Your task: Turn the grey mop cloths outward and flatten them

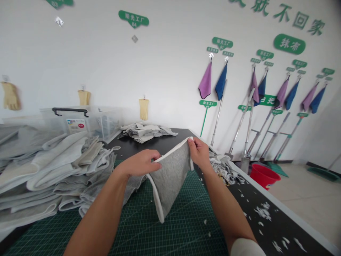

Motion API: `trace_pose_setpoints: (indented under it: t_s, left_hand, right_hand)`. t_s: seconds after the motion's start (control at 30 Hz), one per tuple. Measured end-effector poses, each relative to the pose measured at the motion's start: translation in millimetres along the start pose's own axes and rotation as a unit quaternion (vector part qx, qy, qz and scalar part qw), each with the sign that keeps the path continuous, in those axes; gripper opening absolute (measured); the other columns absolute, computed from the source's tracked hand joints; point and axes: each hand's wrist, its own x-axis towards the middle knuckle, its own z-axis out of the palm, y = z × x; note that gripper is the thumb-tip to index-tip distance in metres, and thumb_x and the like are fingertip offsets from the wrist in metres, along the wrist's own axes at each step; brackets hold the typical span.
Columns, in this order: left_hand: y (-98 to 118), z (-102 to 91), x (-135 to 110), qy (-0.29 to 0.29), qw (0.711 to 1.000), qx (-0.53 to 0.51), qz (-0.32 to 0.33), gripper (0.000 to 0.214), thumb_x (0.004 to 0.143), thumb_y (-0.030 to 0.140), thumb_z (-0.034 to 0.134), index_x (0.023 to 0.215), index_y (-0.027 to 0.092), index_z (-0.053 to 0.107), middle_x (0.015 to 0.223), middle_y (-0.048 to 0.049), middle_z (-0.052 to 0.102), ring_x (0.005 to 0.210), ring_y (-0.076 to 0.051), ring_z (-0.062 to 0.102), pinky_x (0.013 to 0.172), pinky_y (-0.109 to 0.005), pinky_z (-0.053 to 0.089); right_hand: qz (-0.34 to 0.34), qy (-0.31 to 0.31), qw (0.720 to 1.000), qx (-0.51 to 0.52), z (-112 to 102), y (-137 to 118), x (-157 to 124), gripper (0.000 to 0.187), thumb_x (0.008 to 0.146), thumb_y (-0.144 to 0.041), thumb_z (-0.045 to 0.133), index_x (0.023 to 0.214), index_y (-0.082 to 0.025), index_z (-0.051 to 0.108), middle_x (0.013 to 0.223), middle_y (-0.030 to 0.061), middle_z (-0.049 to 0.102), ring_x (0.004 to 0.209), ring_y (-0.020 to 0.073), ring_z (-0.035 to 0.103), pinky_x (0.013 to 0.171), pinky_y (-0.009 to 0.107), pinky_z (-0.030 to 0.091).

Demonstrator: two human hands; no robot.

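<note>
Because the left hand (140, 163) and the right hand (199, 152) both grasp a grey cloth (170, 181) by its white binding, the cloth hangs tilted and doubled above a green cutting mat (173, 227), its lower tip just over the mat. At far left, a heap of grey cloths (48, 170) rises, with a plastic bin (101, 122) behind it; the bin has a black handle, and its label (77, 125) is too small to read. Yellow gloves (144, 108) hang on the wall, and a looser pile of cloths (145, 132) lies on the black table (157, 140) beyond the hands. Pinching the binding at 2 separate points seems a sound hold: it keeps the edge taut and the fabric easy to inspect. Right of the mat, white scraps (262, 211) litter the table, and a red bucket (263, 176) sits on the floor. Green signs (133, 18) read 阳光工厂 04, and a larger sign (289, 44) reads 抹布, near a hanging purple towel (205, 81).
</note>
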Motion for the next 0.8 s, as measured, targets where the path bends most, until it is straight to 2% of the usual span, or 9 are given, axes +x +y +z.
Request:
trace_pose_setpoints:
  t_s: [0.13,0.23,0.33,0.53,0.8]
  left_hand:
    - [7.7,3.5,0.7,-0.015,0.989,-0.142,0.028,0.011,0.075,0.027,0.055,0.071,0.017,0.052,0.068,0.0036,0.047,0.062,-0.013,0.044,0.053,-0.021,0.031]
    - [8.9,7.1,0.7,-0.021,0.967,-0.249,0.044,0.020,0.072,0.026,0.060,0.066,0.017,0.043,0.063,0.0059,0.038,0.056,-0.010,0.036,0.051,-0.020,0.027]
    - [8.7,9.2,0.4,-0.027,0.950,-0.306,0.050,0.023,0.071,0.026,0.062,0.067,0.017,0.041,0.063,0.0064,0.037,0.056,-0.009,0.034,0.051,-0.019,0.026]
    - [9.2,3.7,-3.0,-0.023,0.950,-0.310,0.042,0.013,0.071,0.018,0.057,0.077,0.017,0.046,0.070,0.0046,0.044,0.061,-0.010,0.040,0.054,-0.019,0.032]
    - [5.1,-5.4,-8.2,-0.018,0.955,-0.295,-0.002,0.016,0.070,0.019,0.055,0.086,0.018,0.051,0.076,0.0035,0.049,0.064,-0.012,0.046,0.056,-0.021,0.037]
  right_hand:
    - [0.012,0.013,1.000,-0.003,-0.3,4.2,2.1,0.037,0.091,-0.041,0.040,0.064,-0.018,0.050,0.058,-0.0006,0.046,0.057,0.0145,0.045,0.053,0.025,0.030]
    - [0.023,0.022,0.999,0.000,-1.3,5.2,3.1,0.039,0.091,-0.043,0.040,0.063,-0.018,0.048,0.056,-0.0012,0.044,0.056,0.0140,0.043,0.053,0.025,0.029]
    - [0.034,0.036,0.999,0.001,-3.2,5.7,3.8,0.040,0.091,-0.045,0.040,0.062,-0.018,0.048,0.055,-0.0014,0.044,0.055,0.0136,0.042,0.052,0.025,0.028]
    - [0.056,0.061,0.997,-0.007,-6.4,7.5,5.3,0.039,0.090,-0.044,0.043,0.062,-0.017,0.051,0.053,-0.0017,0.045,0.054,0.0132,0.042,0.052,0.025,0.028]
    - [0.083,0.078,0.993,0.011,-6.5,15.0,7.3,0.039,0.089,-0.044,0.044,0.061,-0.017,0.049,0.054,-0.0017,0.044,0.053,0.0132,0.039,0.051,0.025,0.028]
